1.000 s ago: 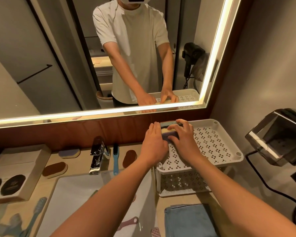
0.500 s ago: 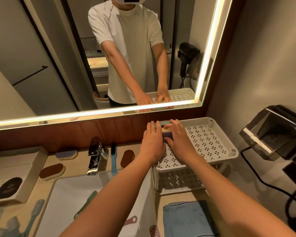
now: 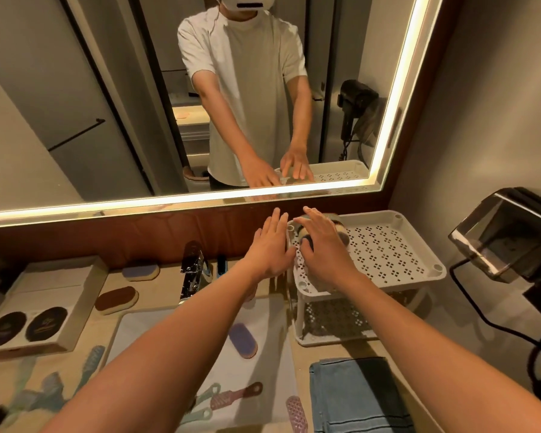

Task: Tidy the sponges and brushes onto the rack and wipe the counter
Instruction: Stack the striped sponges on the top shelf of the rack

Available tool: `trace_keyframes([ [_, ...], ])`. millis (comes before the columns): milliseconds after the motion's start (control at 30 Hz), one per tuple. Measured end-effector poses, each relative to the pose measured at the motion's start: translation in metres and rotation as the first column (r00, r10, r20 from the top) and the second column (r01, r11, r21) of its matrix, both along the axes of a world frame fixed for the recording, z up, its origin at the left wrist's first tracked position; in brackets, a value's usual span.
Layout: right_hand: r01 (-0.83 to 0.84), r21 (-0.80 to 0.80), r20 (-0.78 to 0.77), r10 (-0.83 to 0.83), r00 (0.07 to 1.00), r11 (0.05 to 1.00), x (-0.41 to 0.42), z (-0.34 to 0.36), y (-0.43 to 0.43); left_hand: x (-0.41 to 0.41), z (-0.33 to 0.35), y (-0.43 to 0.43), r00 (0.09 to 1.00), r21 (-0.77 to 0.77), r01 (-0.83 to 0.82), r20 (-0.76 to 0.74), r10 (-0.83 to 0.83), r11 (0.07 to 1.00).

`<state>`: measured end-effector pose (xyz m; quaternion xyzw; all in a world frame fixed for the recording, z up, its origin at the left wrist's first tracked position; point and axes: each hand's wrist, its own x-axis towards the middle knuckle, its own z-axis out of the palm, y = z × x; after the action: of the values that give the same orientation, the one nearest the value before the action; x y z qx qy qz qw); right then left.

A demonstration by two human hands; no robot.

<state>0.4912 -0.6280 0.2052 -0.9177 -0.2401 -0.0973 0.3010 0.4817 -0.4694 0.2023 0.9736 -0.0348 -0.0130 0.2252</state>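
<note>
Both your hands are released: fingers straight, nothing pinched. Your right hand [image 3: 324,248] lies flat over the stacked sponges [image 3: 339,228], which sit in the far left corner of the rack's [image 3: 388,254] top tray, directly under your fingers. Your left hand [image 3: 270,250] is just beside it, by the tray's outer wall. I cannot tell whether your right palm actually presses the stack. To finish this placement well, pat the stack square into the corner. Then lift both hands straight up so nothing drags out. Left of your left hand wait a brown sponge [image 3: 117,300] and a blue brush [image 3: 221,265]. Nearer you than your right wrist lies the folded cloth [image 3: 356,398] for wiping.
</note>
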Motion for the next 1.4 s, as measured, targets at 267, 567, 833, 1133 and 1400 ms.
trace_keyframes([
  [267,-0.143,-0.033,0.017,0.144,0.989,0.989,-0.024,0.010,0.081,-0.052,-0.001,0.090,0.989,0.098,-0.058,0.139,0.043,0.993],
  [567,-0.305,-0.033,-0.046,0.303,0.952,0.952,-0.071,0.000,0.187,-0.126,-0.011,0.207,0.969,0.108,-0.180,0.188,0.158,0.978],
  [833,-0.475,-0.133,-0.126,0.460,0.879,0.870,-0.136,-0.028,0.295,-0.223,-0.061,0.302,0.947,0.087,-0.247,0.231,0.221,0.965],
  [1133,-0.579,-0.173,-0.201,0.547,0.813,0.797,-0.201,-0.065,0.397,-0.317,-0.109,0.408,0.879,0.066,-0.467,0.140,0.456,0.882],
  [1400,-0.633,-0.177,-0.222,0.596,0.771,0.753,-0.244,-0.089,0.466,-0.367,-0.135,0.477,0.834,0.139,-0.552,0.081,0.546,0.822],
])
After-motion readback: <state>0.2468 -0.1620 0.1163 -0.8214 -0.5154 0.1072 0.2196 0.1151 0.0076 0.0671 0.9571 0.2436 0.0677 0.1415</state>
